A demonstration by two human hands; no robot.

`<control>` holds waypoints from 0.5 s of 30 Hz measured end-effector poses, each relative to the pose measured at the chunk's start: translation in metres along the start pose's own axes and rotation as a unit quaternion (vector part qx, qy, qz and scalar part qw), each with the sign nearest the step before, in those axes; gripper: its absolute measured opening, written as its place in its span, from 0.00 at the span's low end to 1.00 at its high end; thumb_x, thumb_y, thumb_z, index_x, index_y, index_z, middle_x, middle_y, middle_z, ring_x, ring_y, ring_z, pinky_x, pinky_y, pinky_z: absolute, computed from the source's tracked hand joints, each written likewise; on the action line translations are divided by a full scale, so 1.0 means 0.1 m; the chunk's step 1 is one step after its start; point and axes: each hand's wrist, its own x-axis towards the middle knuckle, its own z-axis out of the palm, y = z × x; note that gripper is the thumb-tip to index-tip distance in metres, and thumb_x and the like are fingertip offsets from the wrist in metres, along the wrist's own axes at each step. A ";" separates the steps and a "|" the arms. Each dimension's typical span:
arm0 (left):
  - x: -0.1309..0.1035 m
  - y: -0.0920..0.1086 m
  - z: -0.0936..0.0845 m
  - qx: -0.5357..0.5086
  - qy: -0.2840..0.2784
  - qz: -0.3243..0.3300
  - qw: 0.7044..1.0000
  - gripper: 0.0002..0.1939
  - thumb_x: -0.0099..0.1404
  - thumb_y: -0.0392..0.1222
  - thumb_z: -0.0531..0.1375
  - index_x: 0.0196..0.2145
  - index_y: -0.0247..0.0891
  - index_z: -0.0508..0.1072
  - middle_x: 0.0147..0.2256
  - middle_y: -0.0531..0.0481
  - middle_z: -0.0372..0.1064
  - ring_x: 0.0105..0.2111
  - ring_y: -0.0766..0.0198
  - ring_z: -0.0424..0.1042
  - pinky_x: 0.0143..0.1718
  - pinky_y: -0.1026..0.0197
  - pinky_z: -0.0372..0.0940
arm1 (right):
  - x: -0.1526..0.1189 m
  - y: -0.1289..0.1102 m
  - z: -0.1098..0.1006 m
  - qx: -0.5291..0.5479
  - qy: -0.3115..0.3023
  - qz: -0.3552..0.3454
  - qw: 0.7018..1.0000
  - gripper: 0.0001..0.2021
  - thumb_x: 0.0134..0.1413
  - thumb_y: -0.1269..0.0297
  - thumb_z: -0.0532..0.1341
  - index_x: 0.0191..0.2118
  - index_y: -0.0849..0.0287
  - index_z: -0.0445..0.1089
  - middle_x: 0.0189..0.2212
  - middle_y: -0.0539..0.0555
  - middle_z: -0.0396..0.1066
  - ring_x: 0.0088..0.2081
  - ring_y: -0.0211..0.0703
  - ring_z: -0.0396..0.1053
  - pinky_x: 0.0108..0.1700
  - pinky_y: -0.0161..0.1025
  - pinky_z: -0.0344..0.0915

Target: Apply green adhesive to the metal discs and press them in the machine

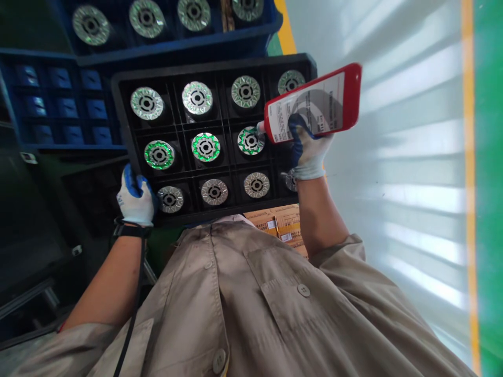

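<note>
A black divided tray (181,125) holds round metal parts in three rows. My right hand (310,146), in a white and blue glove, grips a red bottle (349,99) with a white label. The bottle's nozzle points left and touches or hovers just over a metal part (250,141) in the middle row, which bears green liquid. Two more parts (206,147) to its left carry a bright green ring. Bottom-row parts (214,192) look plain silver. My left hand (137,196), gloved too, holds the tray's left edge, its fingers curled.
Beyond the tray lies a blue crate (176,47) with more metal parts. Another blue divided crate (58,144) is at the left. Cardboard boxes (288,222) show below the tray, and a grey floor (412,157) with yellow lines lies to the right.
</note>
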 end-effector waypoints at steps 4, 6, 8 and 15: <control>0.00 -0.01 0.00 -0.009 0.001 0.008 1.000 0.28 0.69 0.30 0.58 0.66 0.26 0.67 0.62 0.34 0.69 0.64 0.55 0.69 0.67 0.56 0.61 | 0.05 0.04 -0.03 0.029 0.016 -0.004 0.999 0.35 0.35 0.47 0.77 0.51 0.51 0.70 0.50 0.54 0.77 0.57 0.55 0.77 0.66 0.60 0.70; 0.01 -0.02 0.00 -0.001 0.003 0.009 1.000 0.28 0.69 0.30 0.58 0.66 0.26 0.67 0.61 0.35 0.70 0.63 0.55 0.70 0.67 0.56 0.61 | 0.07 0.03 -0.01 0.045 0.014 -0.009 0.999 0.35 0.33 0.47 0.78 0.49 0.51 0.71 0.49 0.54 0.78 0.55 0.56 0.78 0.64 0.59 0.72; 0.01 -0.04 0.00 0.005 0.005 0.009 1.000 0.29 0.68 0.30 0.59 0.66 0.25 0.67 0.61 0.34 0.71 0.63 0.55 0.70 0.67 0.56 0.61 | 0.07 0.01 0.00 0.043 0.011 -0.011 0.999 0.35 0.31 0.46 0.79 0.48 0.52 0.71 0.48 0.53 0.78 0.54 0.57 0.78 0.63 0.58 0.73; 0.03 -0.04 0.00 0.003 0.008 0.007 1.000 0.28 0.69 0.32 0.59 0.66 0.26 0.67 0.61 0.35 0.71 0.63 0.55 0.70 0.67 0.56 0.61 | 0.03 0.02 -0.11 -0.027 0.025 -0.004 0.999 0.34 0.34 0.47 0.79 0.48 0.50 0.71 0.49 0.53 0.78 0.57 0.55 0.77 0.64 0.56 0.73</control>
